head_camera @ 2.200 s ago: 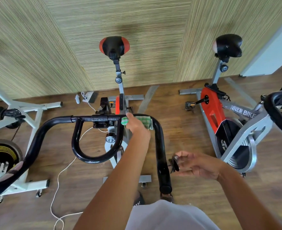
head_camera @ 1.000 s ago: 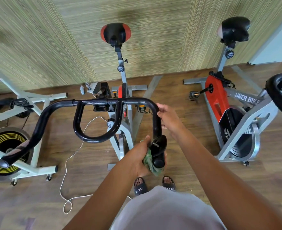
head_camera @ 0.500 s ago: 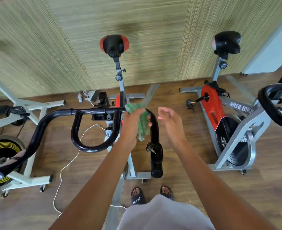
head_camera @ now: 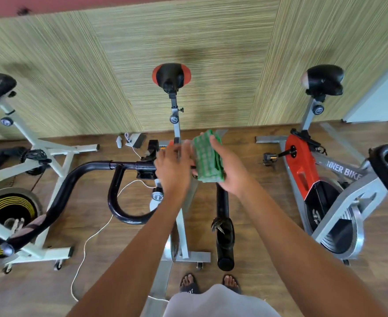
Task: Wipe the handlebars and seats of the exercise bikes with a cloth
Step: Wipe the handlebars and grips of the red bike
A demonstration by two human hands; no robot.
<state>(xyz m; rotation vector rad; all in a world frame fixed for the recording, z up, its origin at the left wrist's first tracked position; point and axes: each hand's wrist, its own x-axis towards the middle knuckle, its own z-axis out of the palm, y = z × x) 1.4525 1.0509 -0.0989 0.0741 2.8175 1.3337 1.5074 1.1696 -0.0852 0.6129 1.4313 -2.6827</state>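
Folded green cloth [head_camera: 207,156] held up over mid bike's black handlebars [head_camera: 129,166]. R hand [head_camera: 230,172] fingers wrapped round cloth's right edge. L hand [head_camera: 173,170] just beside cloth, fingers loosely straight, blurred; contact w/ cloth unclear.

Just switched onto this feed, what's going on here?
A person stands at the middle exercise bike, over its black handlebar. The folded green cloth is off the bar, gripped in the right hand. The left hand is motion-blurred at the cloth's left edge, so its grip is unclear. Nothing touches the red-and-black seat beyond.
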